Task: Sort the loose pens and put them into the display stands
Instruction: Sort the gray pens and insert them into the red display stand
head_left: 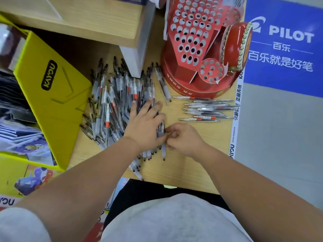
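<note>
A big heap of loose clear pens (pixel 111 102) lies on the wooden table (pixel 195 165). My left hand (pixel 146 123) lies flat, fingers straight, on a small bundle of pens (pixel 161 131) at the heap's right edge. My right hand (pixel 183 138) has curled fingers that pinch a pen of that bundle beside my left thumb. A second, sorted row of pens (pixel 208 109) lies crosswise to the right. Behind it stands the red display stand (pixel 192 32) with several empty round holes and a small round holder (pixel 211 70).
A yellow cardboard box (pixel 50 95) stands at the left over card packs. A wooden shelf block (pixel 97 20) sits at the back. The table's right edge (pixel 236 119) borders a grey floor with a blue sign (pixel 286 42). Some pens (pixel 138 170) overhang the front edge.
</note>
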`<state>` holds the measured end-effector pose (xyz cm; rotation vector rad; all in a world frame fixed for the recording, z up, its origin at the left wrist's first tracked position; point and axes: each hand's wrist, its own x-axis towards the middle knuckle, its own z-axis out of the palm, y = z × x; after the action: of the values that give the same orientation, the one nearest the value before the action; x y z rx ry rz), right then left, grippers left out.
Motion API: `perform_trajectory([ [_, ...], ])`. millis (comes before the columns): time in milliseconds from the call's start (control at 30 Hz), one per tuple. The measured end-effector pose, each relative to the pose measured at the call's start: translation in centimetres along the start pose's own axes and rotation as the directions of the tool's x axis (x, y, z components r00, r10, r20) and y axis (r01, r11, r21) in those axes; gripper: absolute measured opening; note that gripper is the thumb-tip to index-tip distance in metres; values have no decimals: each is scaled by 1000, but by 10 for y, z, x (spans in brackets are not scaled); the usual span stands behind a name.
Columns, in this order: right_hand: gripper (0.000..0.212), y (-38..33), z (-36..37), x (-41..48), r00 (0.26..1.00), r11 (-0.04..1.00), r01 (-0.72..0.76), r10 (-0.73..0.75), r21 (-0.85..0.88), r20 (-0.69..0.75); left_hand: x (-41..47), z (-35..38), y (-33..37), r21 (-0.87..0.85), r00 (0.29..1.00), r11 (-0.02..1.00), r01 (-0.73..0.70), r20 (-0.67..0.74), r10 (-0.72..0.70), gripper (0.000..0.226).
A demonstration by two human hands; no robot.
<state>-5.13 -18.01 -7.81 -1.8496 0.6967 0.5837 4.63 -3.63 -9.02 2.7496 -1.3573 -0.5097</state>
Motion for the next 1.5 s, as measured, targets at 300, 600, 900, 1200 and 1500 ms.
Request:
perform_trajectory([
  [300, 24, -27, -12, 15, 961, 967, 70, -131, -244, -243, -38, -20, -47, -187, 929, 964, 189, -284, -237, 46],
  [600, 47, -68, -2, 57, 947, 891, 95, -218, -443, -236, -45, -38, -78, -272, 770, 762, 587, -104, -630, 62],
  [900, 39, -81, 6, 69, 958, 875, -16, -124, -485, -257, -42, -34, -84, -426, 718, 677, 600, -88, -691, 45],
  [1200, 19, -79, 8, 57, 942, 963, 43, -128, -267, -309, -36, -38, -94, -619, 670, 522, 587, 10, -743, 47],
  [1500, 31, -116, 31, 73, 983, 989, 30, -56, -145, -178, -29, -47, -100, -649, 652, 455, 609, 85, -753, 35],
])
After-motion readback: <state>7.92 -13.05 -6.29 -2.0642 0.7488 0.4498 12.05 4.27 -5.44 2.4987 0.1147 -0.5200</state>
